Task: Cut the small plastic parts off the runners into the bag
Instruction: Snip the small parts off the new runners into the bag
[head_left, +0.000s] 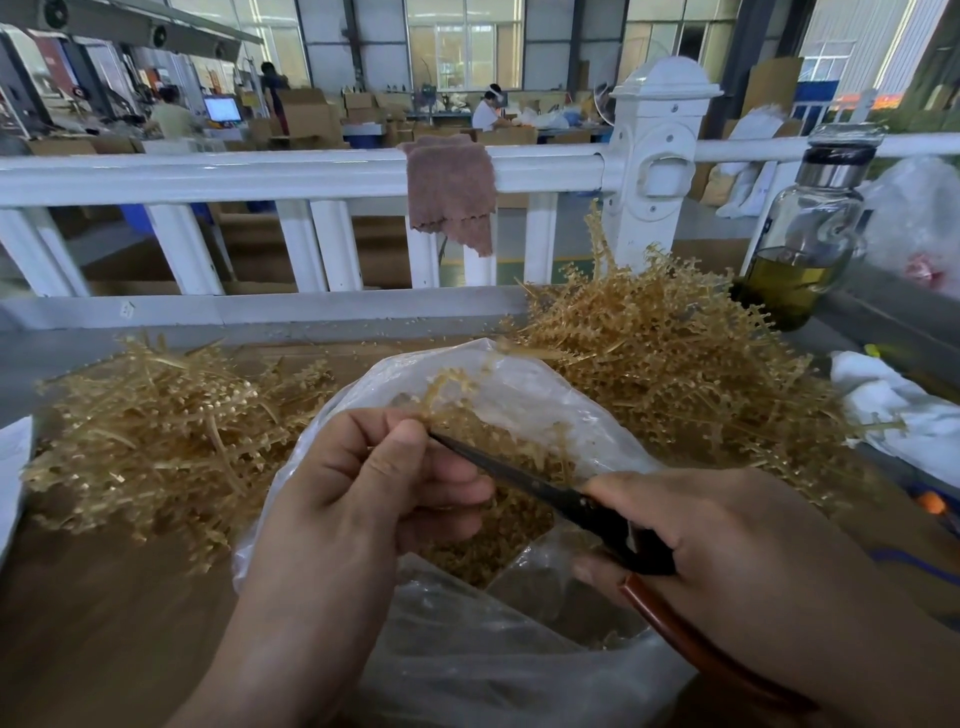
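Bag (467, 675): on the table (104, 623), mouth open beneath both hands, cut parts (498, 540) inside.
Right hand (717, 540): grip wrapped round the scissors (519, 478) handles; blades nearly together, pointing to 10 o'clock.
Left hand (374, 478): nearer the work; grip pinches the runner (447, 384) stem.
Runner: rises toward 1 o'clock above the bag, blade tip at its base.
Uncut pile (665, 364): 1 o'clock, beyond the bag.

Pinches a gold runner (448, 383) in the left grip (374, 483) over the open clear bag (509, 670). Holds black scissors (540, 486) in the right grip (727, 530), tip at the runner beside the left thumb. Loose gold parts (498, 545) down in the bag. On the brown table (104, 623), left pile (156, 441) and right pile (675, 364) of runners. Farther off, glass bottle (810, 234) at right, brown cloth (452, 192) draped over a white rail (208, 176).
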